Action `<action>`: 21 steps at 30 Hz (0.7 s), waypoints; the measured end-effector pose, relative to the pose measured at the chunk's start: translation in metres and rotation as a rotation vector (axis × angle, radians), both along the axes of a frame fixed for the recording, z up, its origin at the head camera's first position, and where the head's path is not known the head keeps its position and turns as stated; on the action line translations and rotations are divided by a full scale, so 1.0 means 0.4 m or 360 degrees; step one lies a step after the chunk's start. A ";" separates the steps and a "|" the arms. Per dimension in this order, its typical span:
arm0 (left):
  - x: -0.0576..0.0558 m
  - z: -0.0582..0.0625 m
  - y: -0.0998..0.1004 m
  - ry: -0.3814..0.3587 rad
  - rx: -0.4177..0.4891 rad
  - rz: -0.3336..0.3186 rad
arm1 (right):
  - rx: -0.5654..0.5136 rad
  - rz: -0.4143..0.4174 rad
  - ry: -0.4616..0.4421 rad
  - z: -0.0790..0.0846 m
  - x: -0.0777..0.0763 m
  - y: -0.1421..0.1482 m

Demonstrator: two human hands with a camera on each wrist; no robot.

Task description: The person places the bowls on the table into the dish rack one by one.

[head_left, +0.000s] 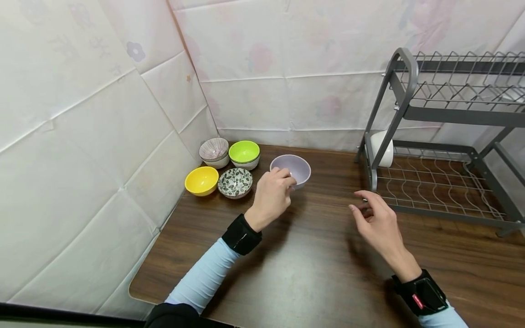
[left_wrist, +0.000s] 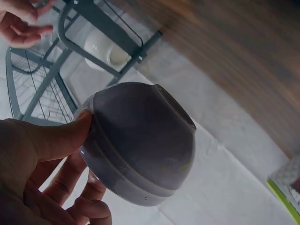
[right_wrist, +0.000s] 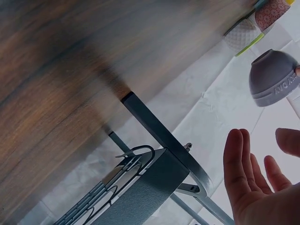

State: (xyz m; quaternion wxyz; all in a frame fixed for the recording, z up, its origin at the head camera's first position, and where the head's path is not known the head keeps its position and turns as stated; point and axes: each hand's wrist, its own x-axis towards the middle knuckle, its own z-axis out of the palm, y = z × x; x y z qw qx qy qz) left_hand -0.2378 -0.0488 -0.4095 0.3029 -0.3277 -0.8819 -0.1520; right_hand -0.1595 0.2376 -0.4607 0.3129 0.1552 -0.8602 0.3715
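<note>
Looking down from the head, I see the left hand (head_left: 272, 193) gripping the lavender bowl (head_left: 296, 166) by its near rim, held above the far part of the wooden table (head_left: 320, 264). Left of it sit a yellow bowl (head_left: 202, 181), a leaf-patterned bowl (head_left: 235, 182), a green bowl (head_left: 244, 151) and a striped bowl (head_left: 214, 149). To the right, the right hand (head_left: 381, 223) holds nothing, thumb and bent fingers apart, near a grey rack (head_left: 463, 118) with a white vessel (head_left: 387, 156) inside its left end. At the left wrist, the thumb presses the lavender wall close to the rim, fingers curled opposite; since the grip is one-sided, I'd want a firm thumb and a steady wrist, as smooth glaze could slip. At the right wrist, the lavender bowl hangs well apart from that spread hand; supporting its foot from below would, I judge, steady it.
</note>
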 end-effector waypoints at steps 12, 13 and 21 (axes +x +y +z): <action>0.034 -0.027 0.060 0.0000 -0.0120 -0.0218 | 0.0207 0.0157 0.0058 0.006 -0.012 -0.009; 0.036 -0.028 0.064 0.0006 -0.0129 -0.0235 | 0.0232 0.0166 0.0058 0.005 -0.013 -0.009; 0.053 -0.038 0.087 0.0037 -0.0215 -0.0308 | 0.0423 0.0183 0.0064 0.000 -0.013 -0.005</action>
